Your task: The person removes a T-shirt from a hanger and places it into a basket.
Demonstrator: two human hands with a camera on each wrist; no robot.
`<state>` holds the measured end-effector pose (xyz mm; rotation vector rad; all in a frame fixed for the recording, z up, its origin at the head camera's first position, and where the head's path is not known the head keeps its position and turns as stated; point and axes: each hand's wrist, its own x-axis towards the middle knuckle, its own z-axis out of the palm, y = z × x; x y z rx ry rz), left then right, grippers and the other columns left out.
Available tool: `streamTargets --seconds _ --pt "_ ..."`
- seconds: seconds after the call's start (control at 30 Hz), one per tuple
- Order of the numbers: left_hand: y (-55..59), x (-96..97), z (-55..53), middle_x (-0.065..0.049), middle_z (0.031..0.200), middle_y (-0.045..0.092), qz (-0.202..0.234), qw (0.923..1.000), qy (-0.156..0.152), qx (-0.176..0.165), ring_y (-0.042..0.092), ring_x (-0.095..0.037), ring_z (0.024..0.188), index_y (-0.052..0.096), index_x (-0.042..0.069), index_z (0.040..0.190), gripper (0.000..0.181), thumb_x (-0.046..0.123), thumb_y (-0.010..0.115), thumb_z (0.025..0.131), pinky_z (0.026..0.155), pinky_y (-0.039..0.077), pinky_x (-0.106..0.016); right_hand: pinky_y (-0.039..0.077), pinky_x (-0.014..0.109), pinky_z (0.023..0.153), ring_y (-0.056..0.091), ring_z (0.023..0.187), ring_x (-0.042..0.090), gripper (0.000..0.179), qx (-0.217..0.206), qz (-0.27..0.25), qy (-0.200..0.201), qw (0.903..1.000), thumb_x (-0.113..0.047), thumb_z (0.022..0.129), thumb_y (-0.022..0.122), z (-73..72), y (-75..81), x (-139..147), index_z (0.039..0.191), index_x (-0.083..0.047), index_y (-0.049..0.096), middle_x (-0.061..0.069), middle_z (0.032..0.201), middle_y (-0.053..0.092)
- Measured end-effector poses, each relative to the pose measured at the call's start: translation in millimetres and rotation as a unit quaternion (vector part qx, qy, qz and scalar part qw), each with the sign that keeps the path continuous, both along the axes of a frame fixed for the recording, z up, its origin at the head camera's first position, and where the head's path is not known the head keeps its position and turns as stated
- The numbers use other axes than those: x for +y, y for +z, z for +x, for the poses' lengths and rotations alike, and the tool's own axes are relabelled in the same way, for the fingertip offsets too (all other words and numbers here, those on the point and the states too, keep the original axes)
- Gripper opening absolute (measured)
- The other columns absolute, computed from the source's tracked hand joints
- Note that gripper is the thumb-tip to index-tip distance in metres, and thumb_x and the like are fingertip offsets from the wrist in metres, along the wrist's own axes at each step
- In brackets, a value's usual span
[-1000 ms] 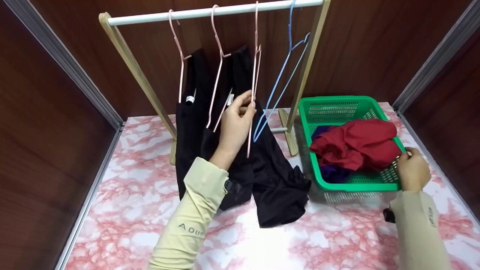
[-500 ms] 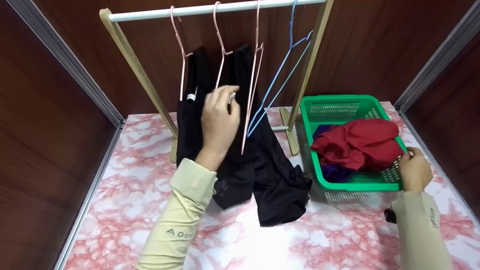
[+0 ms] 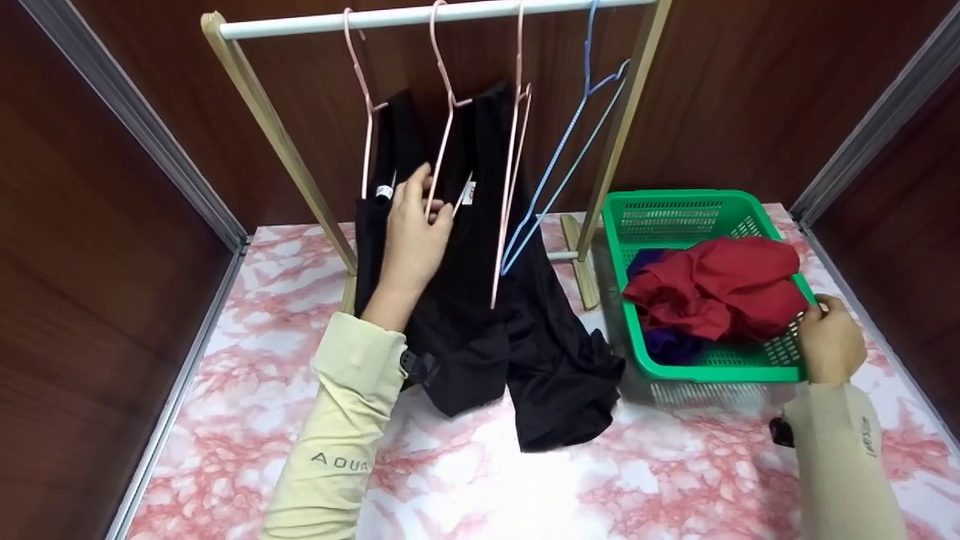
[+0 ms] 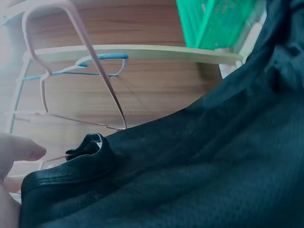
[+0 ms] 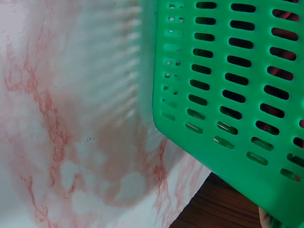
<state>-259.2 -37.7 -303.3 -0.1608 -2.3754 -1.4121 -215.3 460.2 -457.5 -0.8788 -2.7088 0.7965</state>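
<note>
Head view: Between brown wood-grain walls (image 3: 750,97), the left hand (image 3: 412,236) pinches a slim pink hanger (image 3: 443,142) inside a black cloth garment (image 3: 465,330) near the pink-and-white marbled surface's (image 3: 247,420) back edge; the right hand (image 3: 832,341) grips a green plastic basket (image 3: 720,373), back-right corner. Left wrist: garment beside fingers (image 4: 28,148). Right wrist: slotted basket, surface.

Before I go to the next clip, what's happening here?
A person's left hand is at the second pink hanger from the left, carrying a black garment on a rack; I can't tell whether it grips. The right hand holds a green basket containing red cloth and purple cloth. The third pink hanger and the blue hanger hang bare.
</note>
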Motion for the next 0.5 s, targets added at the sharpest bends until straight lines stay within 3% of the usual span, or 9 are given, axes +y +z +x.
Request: streamTargets --seconds 0.17,0.3,0.37,0.5 --pt "-4.7 -1.3 -5.2 -0.021 0.12 0.063 0.114 0.9924 -0.02 -0.04 0.064 -0.023 0.092 0.049 -0.002 0.135 0.043 0.004 0.055 0.093 0.081 0.052 -0.024 0.042 0.062 0.081 0.048 0.114 0.054 0.048 0.0 0.001 -0.002 1.0 -0.022 0.099 0.029 0.7 0.8 0 0.141 0.0 0.04 0.034 0.132 0.048" --pt "-9.9 -0.3 -8.1 -0.023 0.11 0.065 0.179 0.9812 -0.044 -0.057 0.06 -0.008 0.071 0.052 -0.005 0.131 0.037 0.007 0.053 0.096 0.067 0.05 -0.015 0.042 0.062 0.08 0.048 0.114 0.054 0.047 0.005 0.001 -0.006 1.0 -0.021 0.099 0.03 1.9 0.1 0 0.14 0.0 0.041 0.034 0.131 0.048" --pt "-12.3 0.3 -9.0 -0.019 0.098 0.067 0.191 0.9786 -0.05 -0.059 0.056 -0.003 0.062 0.052 -0.005 0.129 0.035 0.009 0.053 0.097 0.061 0.049 -0.014 0.041 0.062 0.081 0.048 0.114 0.054 0.047 0.01 0.001 -0.007 0.9999 -0.02 0.099 0.03 2.1 -0.6 0 0.139 0.0 0.042 0.033 0.131 0.049" --pt "-17.7 0.8 -9.0 0.0 0.073 0.062 0.193 0.9786 -0.053 -0.048 0.048 -0.003 0.05 0.055 -0.005 0.125 0.032 0.012 0.052 0.098 0.051 0.043 -0.014 0.041 0.063 0.083 0.049 0.114 0.053 0.046 0.021 0.001 -0.008 0.9998 -0.02 0.099 0.031 1.1 -2.9 -1 0.138 0.0 0.044 0.033 0.131 0.05"
